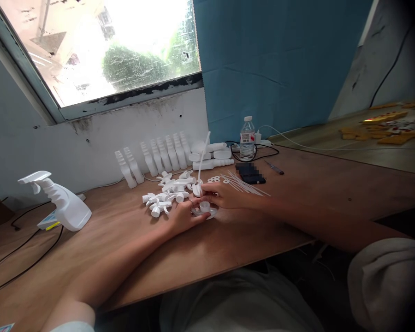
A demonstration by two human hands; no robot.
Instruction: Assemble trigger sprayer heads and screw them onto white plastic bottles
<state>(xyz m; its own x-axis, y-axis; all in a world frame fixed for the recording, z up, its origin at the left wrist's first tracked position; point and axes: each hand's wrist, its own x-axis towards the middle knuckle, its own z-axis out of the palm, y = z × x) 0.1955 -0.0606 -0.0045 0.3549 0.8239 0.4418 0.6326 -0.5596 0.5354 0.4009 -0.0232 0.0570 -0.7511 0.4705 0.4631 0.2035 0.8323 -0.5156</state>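
- One white spray head (196, 189), its thin tube (202, 159) standing up, is pinched in the fingertips of your right hand (225, 194), above the table (166, 260).
- Your left hand (181, 218) curls just below, its thumb at a clear round piece (213, 212); you cannot tell whether it grips.
- A pile of spray heads (178, 183) lies near your left hand, loose tubes (241, 184) beyond your right.
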